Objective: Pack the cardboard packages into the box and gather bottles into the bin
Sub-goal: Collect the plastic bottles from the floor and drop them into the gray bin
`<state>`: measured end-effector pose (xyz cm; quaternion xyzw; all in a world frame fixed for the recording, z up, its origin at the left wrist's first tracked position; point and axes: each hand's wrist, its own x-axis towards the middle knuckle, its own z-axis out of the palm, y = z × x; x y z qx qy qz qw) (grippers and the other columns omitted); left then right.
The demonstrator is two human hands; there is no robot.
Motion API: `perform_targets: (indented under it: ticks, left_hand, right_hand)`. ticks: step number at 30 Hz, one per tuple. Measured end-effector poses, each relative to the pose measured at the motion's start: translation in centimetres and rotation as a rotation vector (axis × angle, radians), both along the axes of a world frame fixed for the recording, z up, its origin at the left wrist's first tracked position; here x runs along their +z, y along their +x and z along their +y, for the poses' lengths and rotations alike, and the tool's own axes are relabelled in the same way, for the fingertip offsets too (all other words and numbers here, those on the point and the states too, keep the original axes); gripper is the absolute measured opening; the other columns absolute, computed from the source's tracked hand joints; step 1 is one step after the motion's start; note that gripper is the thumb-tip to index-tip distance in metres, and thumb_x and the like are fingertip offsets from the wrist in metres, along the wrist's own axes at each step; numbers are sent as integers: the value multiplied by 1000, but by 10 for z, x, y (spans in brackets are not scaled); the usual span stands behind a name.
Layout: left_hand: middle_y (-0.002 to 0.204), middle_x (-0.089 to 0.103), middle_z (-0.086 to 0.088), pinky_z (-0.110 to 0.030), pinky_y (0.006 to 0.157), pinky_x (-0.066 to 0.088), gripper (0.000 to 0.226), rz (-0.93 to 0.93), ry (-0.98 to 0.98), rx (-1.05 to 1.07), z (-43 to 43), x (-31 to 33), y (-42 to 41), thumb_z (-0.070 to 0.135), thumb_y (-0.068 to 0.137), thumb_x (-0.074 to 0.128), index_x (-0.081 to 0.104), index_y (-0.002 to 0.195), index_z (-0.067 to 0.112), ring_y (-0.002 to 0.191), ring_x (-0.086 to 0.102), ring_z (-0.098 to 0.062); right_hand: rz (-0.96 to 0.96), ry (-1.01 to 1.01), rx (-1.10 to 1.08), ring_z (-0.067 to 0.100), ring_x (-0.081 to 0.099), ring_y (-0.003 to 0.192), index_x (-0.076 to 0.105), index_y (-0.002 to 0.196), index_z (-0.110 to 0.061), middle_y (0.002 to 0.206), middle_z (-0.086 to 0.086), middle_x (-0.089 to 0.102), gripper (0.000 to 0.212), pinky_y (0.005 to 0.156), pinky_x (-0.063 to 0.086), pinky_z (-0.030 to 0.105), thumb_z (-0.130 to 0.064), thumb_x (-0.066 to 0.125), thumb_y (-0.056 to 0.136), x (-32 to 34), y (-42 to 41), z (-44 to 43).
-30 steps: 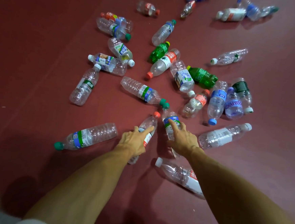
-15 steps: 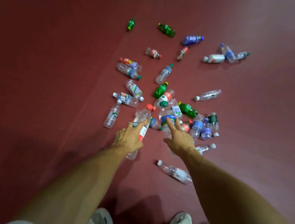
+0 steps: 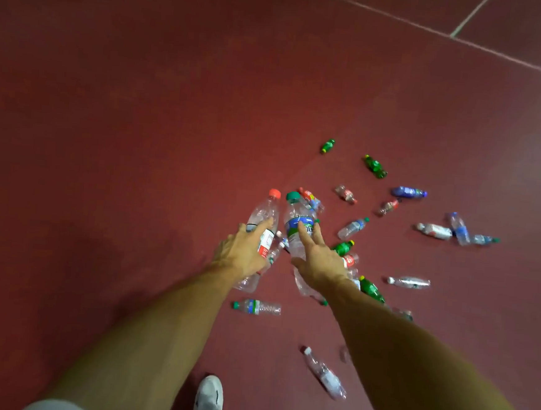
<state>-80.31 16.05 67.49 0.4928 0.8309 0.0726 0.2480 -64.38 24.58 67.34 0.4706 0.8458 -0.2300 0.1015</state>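
Two bottles being held.
Left hand [image 3: 242, 255] is gripping the red-capped bottle [image 3: 262, 213]; right hand [image 3: 320, 264] is apparently clamping the green-capped bottle [image 3: 295, 211]; caps pointing toward 12 o'clock.

The person is wearing a pale, whitish short sleeve [image 3: 55, 407], which is showing only as a rounded edge on the left arm [image 3: 155, 341] at the bottom of the view. Below it that arm is showing bare down to the left hand [image 3: 242, 254]. The right arm [image 3: 412, 361] and right hand [image 3: 319, 263] are showing bare too. One foot is wearing a white trainer [image 3: 210, 400] with a rounded toe and thin dark lines along its side.
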Motion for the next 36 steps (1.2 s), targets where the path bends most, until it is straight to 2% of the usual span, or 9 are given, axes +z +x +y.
perform_targets:
  ticks: [8, 11, 16, 22, 27, 31, 36]
  left_hand:
    - [131, 47, -10, -42, 96, 46, 98, 41, 60, 379, -130, 64, -44, 39, 77, 79, 17, 151, 51, 116, 56, -39]
    - [131, 47, -9, -40, 96, 46, 98, 59, 75, 516, -203, 77, -61, 38, 76, 78, 18, 151, 51, 117, 57, -37]
    - [134, 47, -8, -36, 95, 45, 97, 118, 54, 800, -353, 89, -98, 33, 76, 76, 18, 152, 50, 118, 57, -35]
    - [133, 46, -6, -37, 90, 47, 94, 182, 8, 996, -530, 101, -146, 34, 76, 72, 19, 153, 47, 113, 60, -34]
    - [130, 47, -11, -42, 90, 50, 88, 235, -46, 1136, -666, 114, -184, 30, 80, 69, 19, 151, 46, 109, 62, -39]
    - [127, 50, -12, -42, 91, 51, 82, 259, -55, 1284, -755, 120, -194, 30, 81, 66, 24, 150, 45, 107, 62, -39]
    - [126, 51, -13, -44, 91, 52, 86, 260, -51, 1447, -843, 120, -207, 32, 80, 67, 20, 151, 46, 106, 63, -37]
  right_hand:
    - [18, 43, 371, 43, 52, 126, 1, 160, -33, 167, 7, -7, 79, 102, 41, 41, -36, 53, 101, 63, -84, -78]
    - [45, 54, 497, 40, 53, 126, 2, 159, -34, 167, 4, -7, 77, 102, 41, 39, -38, 52, 101, 77, -127, -131]
    - [85, 46, 785, 40, 53, 125, 2, 159, -35, 168, 4, -6, 76, 103, 42, 40, -36, 50, 101, 93, -207, -267]
    - [128, 3, 1021, 40, 55, 122, 8, 159, -34, 168, 4, -1, 63, 98, 43, 40, -39, 37, 104, 95, -299, -444]
    - [164, 7, 1185, 40, 53, 125, 4, 160, -34, 168, 4, -4, 74, 101, 41, 39, -36, 49, 101, 107, -364, -579]
    - [180, -1, 1316, 39, 55, 124, 6, 159, -36, 168, 3, -3, 74, 100, 43, 39, -35, 50, 100, 119, -399, -675]
    - [205, 19, 1489, 39, 55, 124, 8, 159, -34, 168, 2, -1, 74, 100, 43, 39, -36, 52, 100, 125, -438, -769]
